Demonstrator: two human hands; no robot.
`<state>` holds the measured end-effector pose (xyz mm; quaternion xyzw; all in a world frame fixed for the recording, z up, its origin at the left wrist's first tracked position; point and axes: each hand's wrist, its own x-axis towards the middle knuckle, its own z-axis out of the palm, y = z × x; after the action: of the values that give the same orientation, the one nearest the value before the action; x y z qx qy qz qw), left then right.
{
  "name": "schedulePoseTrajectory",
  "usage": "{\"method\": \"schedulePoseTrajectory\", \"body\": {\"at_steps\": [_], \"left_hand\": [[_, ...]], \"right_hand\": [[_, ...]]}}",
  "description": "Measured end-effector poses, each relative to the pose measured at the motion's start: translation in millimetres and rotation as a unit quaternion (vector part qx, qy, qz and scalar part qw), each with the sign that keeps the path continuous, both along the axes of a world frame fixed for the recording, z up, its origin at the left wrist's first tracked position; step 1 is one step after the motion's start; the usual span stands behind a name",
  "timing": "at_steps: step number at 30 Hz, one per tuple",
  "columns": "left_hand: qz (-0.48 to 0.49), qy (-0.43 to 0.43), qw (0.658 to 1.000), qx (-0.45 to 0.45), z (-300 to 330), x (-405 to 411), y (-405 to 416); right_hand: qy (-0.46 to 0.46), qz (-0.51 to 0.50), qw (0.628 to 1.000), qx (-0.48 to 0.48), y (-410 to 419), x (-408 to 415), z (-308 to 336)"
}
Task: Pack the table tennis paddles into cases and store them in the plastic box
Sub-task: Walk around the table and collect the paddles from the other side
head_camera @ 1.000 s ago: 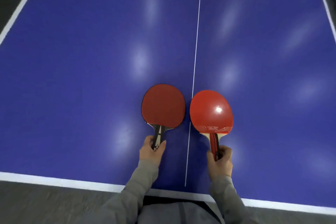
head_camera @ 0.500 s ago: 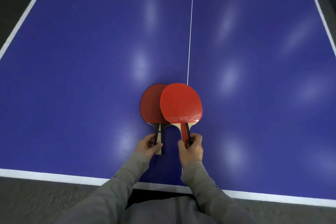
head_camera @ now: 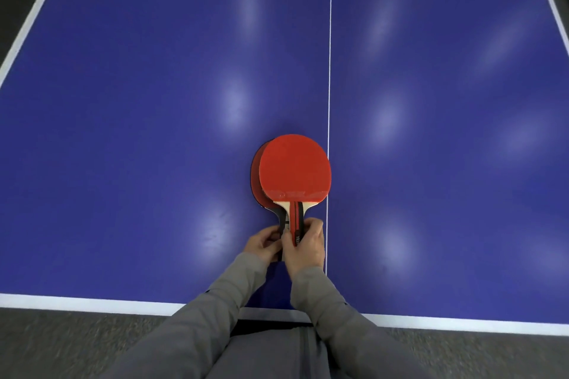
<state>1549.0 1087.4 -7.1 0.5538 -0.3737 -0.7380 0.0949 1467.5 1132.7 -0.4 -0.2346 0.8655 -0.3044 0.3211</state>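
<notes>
Two table tennis paddles lie stacked on the blue table (head_camera: 154,132), just left of the white centre line. The bright red paddle (head_camera: 295,168) is on top and covers nearly all of the darker red paddle (head_camera: 255,175), of which only a left sliver and part of the black handle show. My right hand (head_camera: 304,244) grips the red-and-black handle of the top paddle. My left hand (head_camera: 263,243) holds the lower paddle's handle from the left. The two hands touch. No case and no plastic box are in view.
The white centre line (head_camera: 330,71) runs away from me just right of the paddles. The table's white near edge (head_camera: 92,303) lies close to my body, with grey carpet (head_camera: 61,344) below it. Dark floor borders the table's left side.
My right hand slid the bright red paddle leftward until it lies almost squarely over the darker one. Both hands came together at the handles.
</notes>
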Motion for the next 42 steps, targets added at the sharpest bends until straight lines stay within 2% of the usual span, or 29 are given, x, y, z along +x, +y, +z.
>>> {"method": "schedulePoseTrajectory", "body": {"at_steps": [7, 11, 15, 17, 20, 26, 31, 34, 39, 42], "left_hand": [[0.042, -0.002, 0.996, 0.080, 0.7, 1.1, -7.7], [0.074, -0.024, 0.990, 0.113, 3.2, -4.0, -11.7], [0.045, -0.052, 0.993, 0.093, 7.6, -13.1, -11.8], [0.017, -0.076, 0.995, 0.055, 9.1, -17.1, -11.1], [0.006, -0.078, 0.996, 0.046, 11.2, -18.9, -13.3], [-0.001, -0.065, 0.997, 0.043, 11.4, -15.2, -17.8], [-0.011, -0.057, 0.998, 0.039, 8.7, -11.4, -25.3], [-0.054, -0.047, 0.997, 0.003, 14.2, -16.0, -24.7], [-0.134, -0.018, 0.990, -0.038, 36.5, -53.2, 8.7], [-0.167, 0.001, 0.985, -0.053, 50.0, -89.2, 49.2]], "right_hand": [[0.024, 0.048, 0.999, 0.001, 1.1, 2.4, -3.0], [0.006, 0.066, 0.998, -0.020, 9.5, -2.8, 0.8], [0.015, 0.071, 0.997, -0.010, 22.7, -18.9, 6.2], [0.050, 0.082, 0.995, 0.010, 32.1, -30.9, 7.1], [0.111, 0.127, 0.984, 0.065, 49.4, -49.7, 9.4], [0.203, 0.223, 0.926, 0.228, 93.2, -77.0, 15.4], [0.272, 0.208, 0.909, 0.237, 126.8, -84.5, 24.7], [0.278, 0.194, 0.907, 0.251, 143.9, -90.2, 23.6], [0.190, 0.143, 0.929, 0.283, 183.0, -107.9, 19.4], [0.183, 0.104, 0.939, 0.273, 220.7, -124.7, 19.4]]}}
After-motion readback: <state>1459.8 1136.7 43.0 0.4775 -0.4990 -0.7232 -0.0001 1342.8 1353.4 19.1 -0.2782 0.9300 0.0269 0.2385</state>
